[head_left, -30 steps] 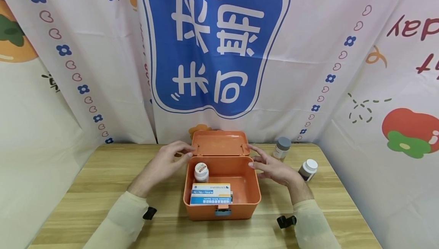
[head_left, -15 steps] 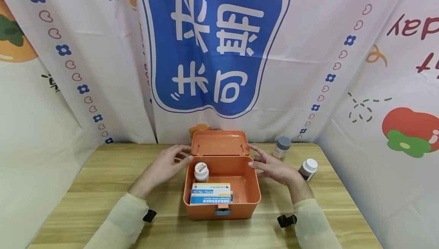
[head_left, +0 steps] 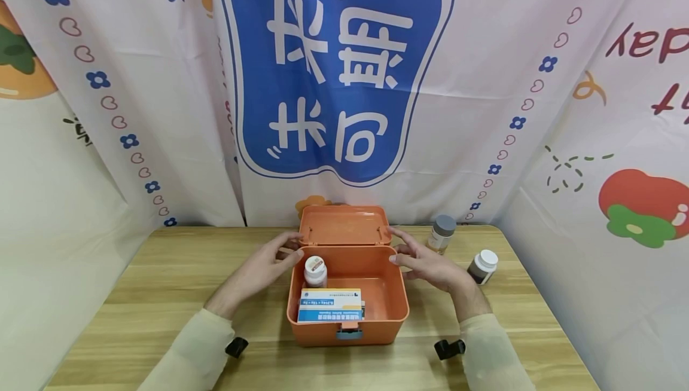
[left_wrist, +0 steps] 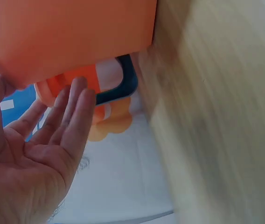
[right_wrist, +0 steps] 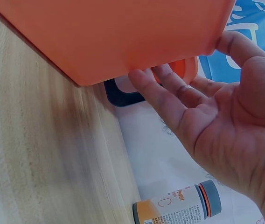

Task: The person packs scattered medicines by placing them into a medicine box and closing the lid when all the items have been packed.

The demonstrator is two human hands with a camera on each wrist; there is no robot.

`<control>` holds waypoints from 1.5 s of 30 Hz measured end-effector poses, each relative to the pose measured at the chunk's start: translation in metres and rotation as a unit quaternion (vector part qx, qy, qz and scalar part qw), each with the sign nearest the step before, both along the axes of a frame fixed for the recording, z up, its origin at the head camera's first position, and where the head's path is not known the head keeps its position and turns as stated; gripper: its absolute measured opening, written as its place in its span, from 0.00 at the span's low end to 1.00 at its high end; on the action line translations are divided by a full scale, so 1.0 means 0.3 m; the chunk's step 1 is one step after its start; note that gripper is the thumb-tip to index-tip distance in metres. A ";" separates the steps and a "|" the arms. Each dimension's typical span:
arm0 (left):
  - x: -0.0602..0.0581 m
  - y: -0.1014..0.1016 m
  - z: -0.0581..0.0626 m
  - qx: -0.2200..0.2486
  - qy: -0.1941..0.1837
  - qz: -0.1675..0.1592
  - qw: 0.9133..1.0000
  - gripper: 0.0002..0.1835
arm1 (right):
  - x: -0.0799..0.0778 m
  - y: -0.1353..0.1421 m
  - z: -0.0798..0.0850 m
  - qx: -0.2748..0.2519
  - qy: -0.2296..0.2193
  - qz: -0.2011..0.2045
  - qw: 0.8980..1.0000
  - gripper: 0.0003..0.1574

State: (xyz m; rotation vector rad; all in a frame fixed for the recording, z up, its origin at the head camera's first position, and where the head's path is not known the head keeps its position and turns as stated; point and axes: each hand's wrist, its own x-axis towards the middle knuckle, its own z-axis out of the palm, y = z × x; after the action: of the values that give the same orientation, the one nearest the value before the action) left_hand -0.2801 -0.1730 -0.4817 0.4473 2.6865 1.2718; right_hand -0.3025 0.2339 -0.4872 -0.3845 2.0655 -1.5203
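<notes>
Lettering I read around the orange box [head_left: 317,335]
Behind it, curtain [head_left: 331,74]: "未来可期"; right, bottle [right_wrist: 172,208]: "Power"; farther right, cloth [head_left: 635,140]: "day".

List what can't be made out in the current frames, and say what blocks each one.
Head: base of the inner bottle, hidden by the carton.
Head: print on the white-capped bottle, too small.
Head: the handle, hidden behind the lid.
Both wrists: inside of the box, hidden by its wall.
Right wrist: part of the grey-capped bottle, cut off by the bottom edge.
</notes>
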 end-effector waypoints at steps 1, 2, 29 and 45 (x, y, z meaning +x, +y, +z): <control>0.001 0.001 -0.004 0.004 0.000 -0.002 1.000 0.28 | 0.001 0.001 0.001 0.005 0.004 -0.001 1.000 0.49; 0.001 0.001 -0.009 0.010 -0.001 -0.002 1.000 0.28 | 0.001 0.001 0.003 0.010 0.006 -0.004 1.000 0.49; 0.005 0.003 -0.047 0.107 -0.062 -0.013 0.992 0.23 | -0.024 -0.022 0.069 -0.113 0.185 -0.411 0.886 0.17; 0.008 0.004 -0.042 0.108 -0.069 -0.008 0.992 0.23 | -0.040 0.005 0.084 -0.112 0.185 -0.420 0.881 0.24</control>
State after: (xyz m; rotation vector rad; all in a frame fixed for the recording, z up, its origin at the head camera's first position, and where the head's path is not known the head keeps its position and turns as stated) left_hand -0.2777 -0.1718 -0.4944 0.3876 2.4407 1.5357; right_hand -0.3144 0.2354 -0.4621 0.2144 2.5281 -2.3473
